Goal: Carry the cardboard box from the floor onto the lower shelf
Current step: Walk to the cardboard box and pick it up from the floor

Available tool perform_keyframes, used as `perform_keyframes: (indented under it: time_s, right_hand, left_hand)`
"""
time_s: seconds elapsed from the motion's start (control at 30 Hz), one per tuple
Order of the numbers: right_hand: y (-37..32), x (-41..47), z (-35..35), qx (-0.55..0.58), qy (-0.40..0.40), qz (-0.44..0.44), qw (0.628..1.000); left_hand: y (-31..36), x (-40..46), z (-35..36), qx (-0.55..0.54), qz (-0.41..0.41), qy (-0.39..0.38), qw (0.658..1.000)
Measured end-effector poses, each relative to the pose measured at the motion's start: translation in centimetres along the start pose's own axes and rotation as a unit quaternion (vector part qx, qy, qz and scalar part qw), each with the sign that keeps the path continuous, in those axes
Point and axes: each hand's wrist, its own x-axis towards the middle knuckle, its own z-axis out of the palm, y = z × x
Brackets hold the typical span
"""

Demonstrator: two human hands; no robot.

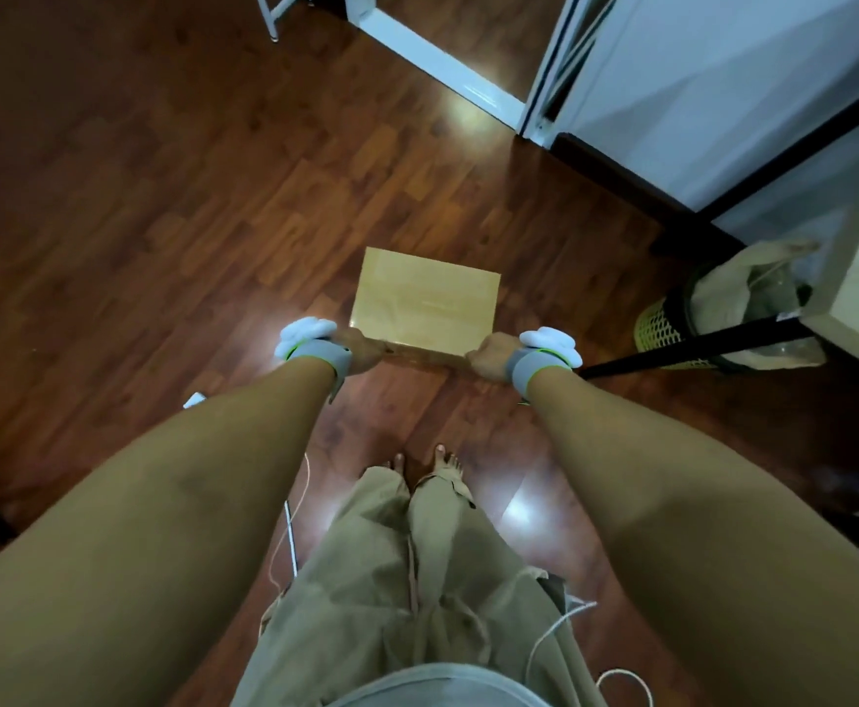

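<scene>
One box [425, 303], closed and plain, no writing I can read on it. Two hands: left hand [361, 349] and right hand [488, 357] each clamped on a near corner, holding it out front over the wood floor [162, 196]. One mesh bin [672, 321] to its right, and two bare feet [420, 464] below.
</scene>
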Motion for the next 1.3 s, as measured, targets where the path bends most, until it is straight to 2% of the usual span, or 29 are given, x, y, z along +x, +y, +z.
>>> perform_keyframes:
  time_s: [0.27,0.4,0.6,0.83,1.13,1.3]
  right_hand:
    - [-0.4,3.1,0.8,0.115,0.083,0.025,0.990]
    - [-0.1,5.5,0.3,0.161,0.113,0.047,0.979]
    - [1.6,11.6,0.9,0.232,0.146,0.086,0.958]
    - [4.9,22.6,4.4,0.297,0.155,0.108,0.936]
    - [7.4,33.8,9.6,0.377,0.185,0.121,0.899]
    - [8.3,39.1,12.2,0.418,0.160,0.107,0.888]
  left_hand:
    - [-1.4,3.9,-2.4,0.034,0.006,0.033,0.999]
    - [-0.5,6.5,-3.8,0.008,0.033,0.062,0.997]
    - [1.3,12.5,-3.2,-0.051,0.007,0.084,0.995]
    - [2.3,22.9,1.2,-0.153,0.005,0.100,0.983]
    - [1.0,34.2,5.2,-0.196,-0.002,0.153,0.969]
    - [0.3,39.9,7.7,-0.247,-0.016,0.180,0.952]
